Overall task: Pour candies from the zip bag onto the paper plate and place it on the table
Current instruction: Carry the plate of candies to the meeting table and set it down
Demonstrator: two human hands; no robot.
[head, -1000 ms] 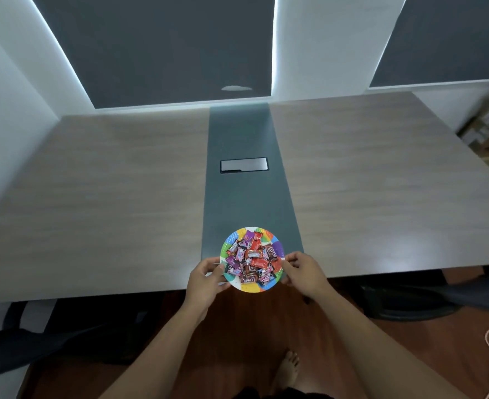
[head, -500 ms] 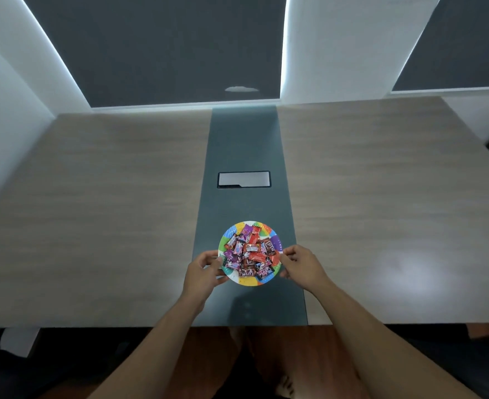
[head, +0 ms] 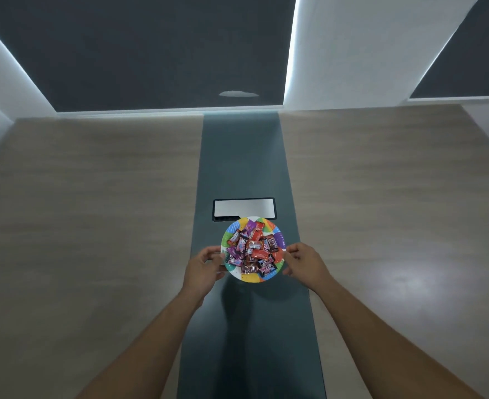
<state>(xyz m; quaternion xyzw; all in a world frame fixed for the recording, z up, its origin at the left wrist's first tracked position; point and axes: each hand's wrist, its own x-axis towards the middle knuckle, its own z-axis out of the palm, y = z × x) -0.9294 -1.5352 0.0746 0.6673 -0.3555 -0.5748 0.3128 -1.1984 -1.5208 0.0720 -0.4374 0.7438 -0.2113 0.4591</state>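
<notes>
A round paper plate (head: pixel 249 277) with a many-coloured rim carries a heap of wrapped candies (head: pixel 252 250) in red, purple and brown. It hovers just above the dark middle strip of the table (head: pixel 249 326), casting a shadow below it. My left hand (head: pixel 203 267) pinches the plate's left rim and my right hand (head: pixel 303 262) pinches its right rim. No zip bag is in view.
The table (head: pixel 93 226) is wide, with wood-look panels on both sides of the dark strip. A rectangular cable hatch (head: pixel 244 208) lies in the strip just beyond the plate. Dark window blinds and white walls stand behind the far edge.
Both hands have carried the plate forward from the table's near edge to over the middle strip, close to the hatch. The view has moved in over the table.
</notes>
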